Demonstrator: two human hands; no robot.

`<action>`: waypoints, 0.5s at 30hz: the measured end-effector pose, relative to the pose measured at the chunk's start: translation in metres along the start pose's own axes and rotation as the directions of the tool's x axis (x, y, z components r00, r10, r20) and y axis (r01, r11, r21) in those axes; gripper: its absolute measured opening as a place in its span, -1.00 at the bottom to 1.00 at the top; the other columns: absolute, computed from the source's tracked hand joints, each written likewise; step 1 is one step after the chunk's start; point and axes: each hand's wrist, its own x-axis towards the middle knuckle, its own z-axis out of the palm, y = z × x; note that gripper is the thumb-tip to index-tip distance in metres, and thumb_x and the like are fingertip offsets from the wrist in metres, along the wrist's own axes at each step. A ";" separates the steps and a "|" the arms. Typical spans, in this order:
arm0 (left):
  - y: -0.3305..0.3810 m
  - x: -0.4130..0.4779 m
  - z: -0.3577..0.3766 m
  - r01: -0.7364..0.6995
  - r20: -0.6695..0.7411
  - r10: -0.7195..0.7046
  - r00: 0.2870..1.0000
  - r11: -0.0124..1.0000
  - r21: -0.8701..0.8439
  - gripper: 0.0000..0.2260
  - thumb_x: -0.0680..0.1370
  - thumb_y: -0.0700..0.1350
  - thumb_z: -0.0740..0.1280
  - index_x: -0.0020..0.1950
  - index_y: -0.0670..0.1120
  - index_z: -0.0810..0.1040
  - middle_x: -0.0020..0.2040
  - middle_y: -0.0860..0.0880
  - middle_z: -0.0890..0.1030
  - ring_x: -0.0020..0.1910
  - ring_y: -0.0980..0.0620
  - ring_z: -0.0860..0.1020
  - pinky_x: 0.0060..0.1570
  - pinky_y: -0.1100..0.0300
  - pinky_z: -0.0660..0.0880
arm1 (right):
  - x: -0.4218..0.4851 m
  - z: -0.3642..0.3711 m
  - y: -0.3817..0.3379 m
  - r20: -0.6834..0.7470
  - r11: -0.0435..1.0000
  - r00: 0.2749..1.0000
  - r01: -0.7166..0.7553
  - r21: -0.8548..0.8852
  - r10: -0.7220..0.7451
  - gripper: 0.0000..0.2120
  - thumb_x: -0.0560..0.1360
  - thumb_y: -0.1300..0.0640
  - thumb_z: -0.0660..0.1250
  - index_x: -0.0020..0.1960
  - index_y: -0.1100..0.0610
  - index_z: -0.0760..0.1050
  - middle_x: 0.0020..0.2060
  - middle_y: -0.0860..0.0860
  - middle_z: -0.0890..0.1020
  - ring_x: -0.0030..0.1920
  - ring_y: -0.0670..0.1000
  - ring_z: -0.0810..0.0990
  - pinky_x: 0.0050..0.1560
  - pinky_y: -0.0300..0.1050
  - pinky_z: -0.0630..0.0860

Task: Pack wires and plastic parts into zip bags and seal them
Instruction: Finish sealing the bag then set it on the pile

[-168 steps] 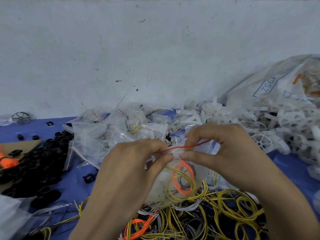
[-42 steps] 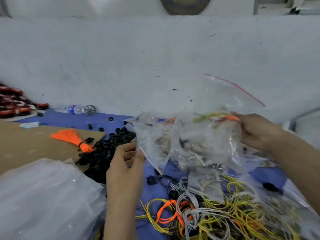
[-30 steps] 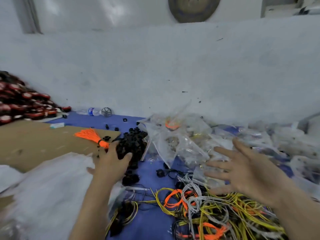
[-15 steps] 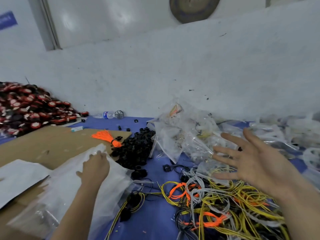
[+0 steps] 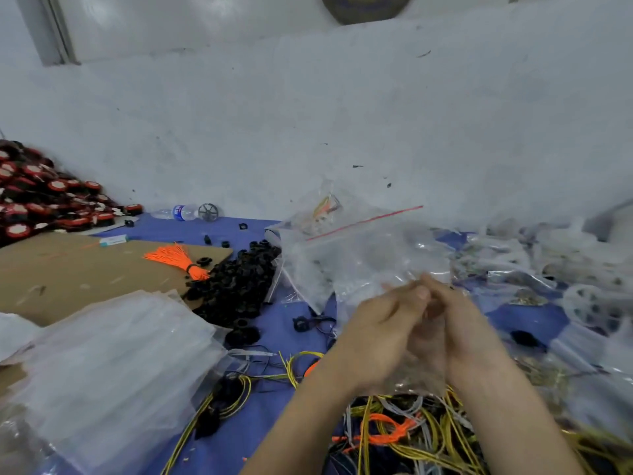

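Right, far left edge of the desk point(image 5: 274, 310): heap of red-and-black round parts point(image 5: 37, 197) against the wall. Next, brown cardboard sheet point(image 5: 68, 269) w/ an orange tassel bundle point(image 5: 174, 257) on its right end. Near-left corner: stack of clear empty zip bags point(image 5: 102, 365). Pile of black plastic parts point(image 5: 236, 286) sits just right of the cardboard. At the back edge, a water bottle point(image 5: 176, 212) lies on its side. Centre: my left hand point(image 5: 373, 334) and right hand point(image 5: 459, 334) meet, fingertips pinched together on a clear zip bag point(image 5: 373, 262) w/ a red seal strip, held up over the desk; image is blurred, so can't tell if the bag's mouth is parted. Below my wrists, at the near edge, a tangle of yellow, orange & grey wires point(image 5: 404, 433). Behind the held bag, filled bags point(image 5: 318, 214) are heaped. Right edge: white plastic wheels point(image 5: 589, 303), blurry.
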 end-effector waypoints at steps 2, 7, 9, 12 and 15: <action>-0.016 0.010 -0.013 -0.077 -0.316 0.046 0.948 0.993 -0.087 -0.73 0.66 -0.12 0.14 0.04 -0.09 0.64 0.01 -0.01 0.68 0.01 0.03 0.63 -0.04 0.23 0.56 | 0.002 -0.011 -0.008 -0.124 0.986 0.984 0.137 0.094 -0.125 -0.81 0.59 0.18 0.15 -0.03 0.18 0.53 -0.14 0.10 0.69 -0.27 0.09 0.69 -0.28 0.11 0.65; -0.103 0.039 -0.095 0.466 -0.547 -0.132 0.827 0.706 0.534 -0.74 0.58 -0.27 0.20 0.25 -0.15 0.49 0.19 -0.15 0.54 -0.01 -0.14 0.53 -0.12 0.17 0.40 | -0.012 -0.034 -0.040 -0.184 0.972 0.955 0.226 -0.061 -0.234 -0.77 0.60 0.28 0.08 0.09 0.29 0.50 -0.09 0.16 0.70 -0.16 0.16 0.70 -0.16 0.13 0.64; -0.139 0.040 -0.111 0.528 -0.472 -0.249 0.846 0.522 0.670 -0.77 0.54 -0.30 0.20 0.19 -0.20 0.47 0.16 -0.21 0.54 0.07 -0.19 0.50 0.00 0.06 0.44 | -0.021 -0.037 -0.052 -0.165 0.964 0.957 0.214 -0.158 -0.240 -0.85 0.55 0.29 0.19 -0.05 0.28 0.54 -0.13 0.25 0.66 -0.28 0.11 0.69 -0.32 -0.02 0.65; -0.158 0.034 -0.117 0.496 -0.492 -0.148 0.858 0.488 0.718 -0.88 0.50 -0.34 0.22 -0.06 -0.21 0.52 -0.05 -0.22 0.61 -0.08 -0.20 0.53 -0.17 0.07 0.39 | -0.033 -0.044 -0.060 -0.105 0.971 0.977 0.168 -0.171 -0.187 -0.89 0.32 0.23 0.51 -0.28 0.29 0.64 -0.30 0.23 0.67 -0.40 0.06 0.67 -0.51 -0.15 0.57; -0.138 0.030 -0.115 0.571 -0.645 -0.117 0.755 0.601 0.559 -0.89 0.53 -0.29 0.22 -0.17 -0.21 0.50 -0.21 -0.22 0.57 -0.27 -0.16 0.45 -0.25 0.04 0.34 | -0.037 -0.057 -0.067 -0.133 0.923 0.953 0.222 -0.314 -0.274 -0.77 0.58 0.21 0.15 -0.01 0.26 0.57 -0.21 0.17 0.67 -0.28 0.07 0.68 -0.44 -0.13 0.57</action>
